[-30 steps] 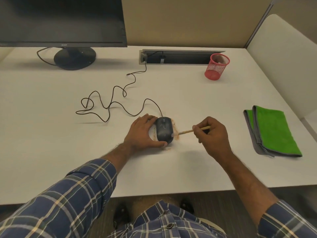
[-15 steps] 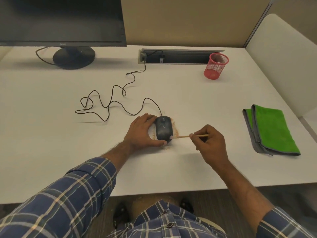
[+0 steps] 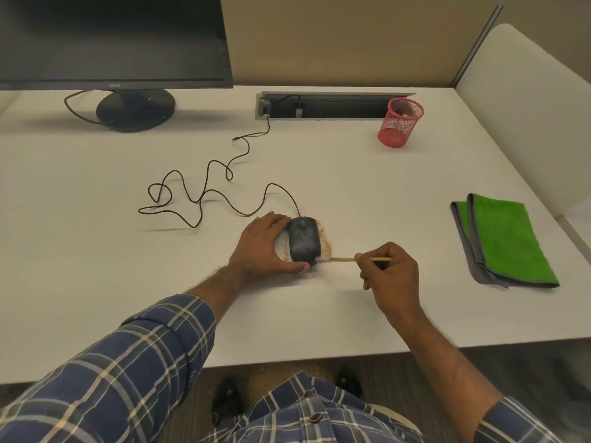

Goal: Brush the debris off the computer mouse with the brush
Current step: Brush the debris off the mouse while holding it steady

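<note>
- Bare white desk [image 3: 351,193] lies open beyond our right hand [image 3: 388,276]; its near edge runs just behind our wrists.
- Our right hand pinches a thin wooden brush [image 3: 347,259], tip touching the mouse's [image 3: 303,239] near right corner.
- Our left hand [image 3: 262,247] cups the mouse's left side, steadying it.
- The mouse is dark, smooth and rounded, with tan gritty debris [image 3: 326,244] scattered beside it.
- A folded green cloth [image 3: 508,241] lies well right of our right hand.

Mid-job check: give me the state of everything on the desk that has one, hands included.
computer mouse: upright on desk, corded, dusty.
debris: scattered along mouse's right side.
brush: tip at mouse's near right corner.
left hand: steadying the mouse.
right hand: gripping the brush.
monitor: screen dark.
mesh cup: upright.
green cloth: folded, lying flat.
</note>
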Action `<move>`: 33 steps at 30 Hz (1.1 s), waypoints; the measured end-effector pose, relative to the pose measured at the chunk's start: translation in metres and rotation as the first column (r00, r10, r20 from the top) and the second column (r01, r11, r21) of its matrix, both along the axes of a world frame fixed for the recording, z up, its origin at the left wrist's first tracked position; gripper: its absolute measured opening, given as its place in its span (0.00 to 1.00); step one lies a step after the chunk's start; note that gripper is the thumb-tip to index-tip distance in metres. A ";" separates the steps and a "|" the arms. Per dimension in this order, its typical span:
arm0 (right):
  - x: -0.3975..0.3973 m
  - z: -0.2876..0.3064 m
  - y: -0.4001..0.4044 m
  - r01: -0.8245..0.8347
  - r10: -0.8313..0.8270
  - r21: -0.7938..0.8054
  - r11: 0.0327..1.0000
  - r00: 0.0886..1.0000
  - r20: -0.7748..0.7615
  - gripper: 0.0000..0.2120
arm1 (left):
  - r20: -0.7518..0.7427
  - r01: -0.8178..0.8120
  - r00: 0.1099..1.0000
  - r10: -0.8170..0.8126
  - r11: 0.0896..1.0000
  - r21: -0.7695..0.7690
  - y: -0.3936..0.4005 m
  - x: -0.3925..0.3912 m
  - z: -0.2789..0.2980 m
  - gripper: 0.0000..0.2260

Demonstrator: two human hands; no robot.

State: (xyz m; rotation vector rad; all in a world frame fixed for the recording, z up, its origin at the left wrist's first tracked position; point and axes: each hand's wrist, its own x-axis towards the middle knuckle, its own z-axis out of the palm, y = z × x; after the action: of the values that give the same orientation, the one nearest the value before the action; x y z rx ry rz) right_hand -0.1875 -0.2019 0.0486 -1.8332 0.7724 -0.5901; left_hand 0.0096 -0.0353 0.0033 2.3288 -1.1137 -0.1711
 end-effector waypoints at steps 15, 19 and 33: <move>0.006 0.008 0.012 -0.067 0.084 -0.276 0.959 0.995 0.052 0.09 | -0.006 -0.013 1.000 0.013 1.000 -0.003 0.001 -0.002 0.000 0.46; 0.021 0.016 0.019 -0.157 0.188 -0.381 0.911 0.981 0.045 0.07 | -0.008 -0.016 1.000 0.016 1.000 0.007 0.001 -0.001 -0.002 0.47; 0.008 0.021 0.022 -0.229 0.250 -0.446 0.866 0.968 -0.011 0.09 | 0.029 -0.017 0.999 0.018 0.999 -0.035 0.002 -0.001 -0.002 0.44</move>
State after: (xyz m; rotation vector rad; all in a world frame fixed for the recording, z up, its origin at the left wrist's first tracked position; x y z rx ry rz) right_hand -0.1797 -0.1797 0.0699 -2.2845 0.3807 -0.6832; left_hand 0.0090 -0.0338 0.0015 2.3166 -1.1013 -0.1107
